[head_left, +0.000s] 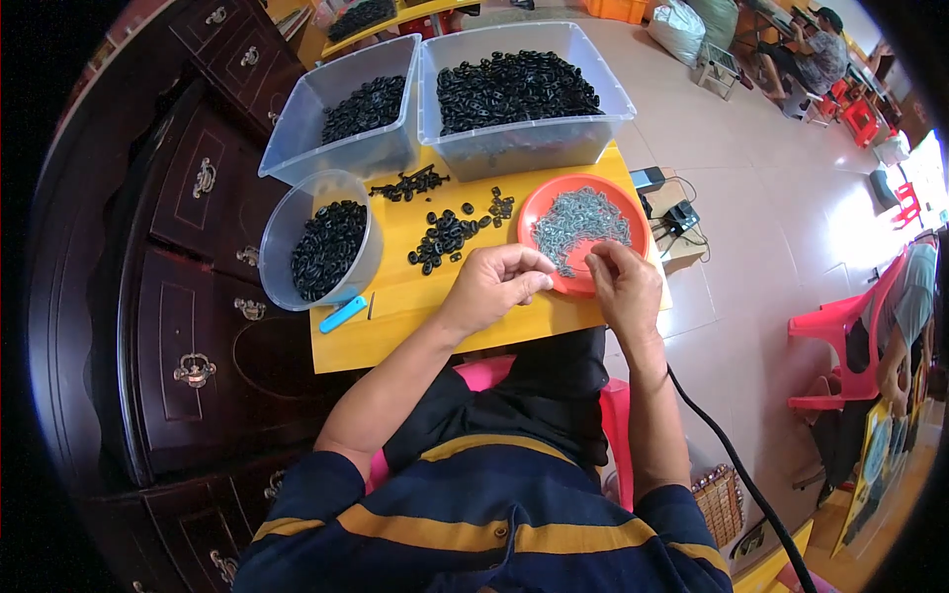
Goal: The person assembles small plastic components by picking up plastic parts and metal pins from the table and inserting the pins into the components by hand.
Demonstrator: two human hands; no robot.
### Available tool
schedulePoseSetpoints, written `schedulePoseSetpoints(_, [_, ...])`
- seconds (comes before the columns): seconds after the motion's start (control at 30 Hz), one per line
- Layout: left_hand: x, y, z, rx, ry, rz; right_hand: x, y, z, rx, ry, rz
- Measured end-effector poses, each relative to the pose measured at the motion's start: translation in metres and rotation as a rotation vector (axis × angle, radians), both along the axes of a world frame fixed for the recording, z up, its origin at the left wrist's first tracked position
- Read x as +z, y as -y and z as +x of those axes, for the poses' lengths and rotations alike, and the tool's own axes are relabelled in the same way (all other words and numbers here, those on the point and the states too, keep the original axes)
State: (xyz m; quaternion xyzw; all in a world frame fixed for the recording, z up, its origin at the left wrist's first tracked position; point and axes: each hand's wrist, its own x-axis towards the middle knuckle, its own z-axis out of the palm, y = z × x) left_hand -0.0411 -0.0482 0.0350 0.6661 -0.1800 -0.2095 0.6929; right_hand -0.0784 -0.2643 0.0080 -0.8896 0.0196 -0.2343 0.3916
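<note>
A round red plate (528,219) holds a heap of small silvery metal pieces (583,222). My left hand (502,284) hovers at the plate's near left rim, thumb and forefinger pinched together. Over the near right part of the plate is my right hand (626,285), its fingertips also drawn into a pinch. Whatever sits in either pinch is too small to make out. To the left of the plate, small black oval parts (445,237) lie loose on the yellow table (395,331), with a few darker bits (502,205) beside them.
Two clear bins (524,143) (282,148) and a round tub (272,262) hold black parts. A blue-handled tool (343,313) lies by the tub. Black pieces (410,184) sit before the bins. Dark drawers (188,336) stand left; a black cable (732,455) runs right. Other people sit farther right.
</note>
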Motion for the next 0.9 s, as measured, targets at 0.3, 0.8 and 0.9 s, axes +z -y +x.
schedulePoseSetpoints(0.3, [-0.013, -0.015, 0.002, 0.075, -0.046, -0.105, -0.002, -0.024, -0.003, 0.171, -0.160, 0.659])
schedulePoseSetpoints(0.8, [-0.018, -0.046, -0.017, 0.286, 0.022, -0.120, -0.004, -0.090, -0.008, 0.548, -0.445, 1.201])
schedulePoseSetpoints(0.9, [-0.021, -0.046, -0.021, 0.282, 0.014, -0.145, -0.006, -0.091, -0.011, 0.526, -0.457, 1.214])
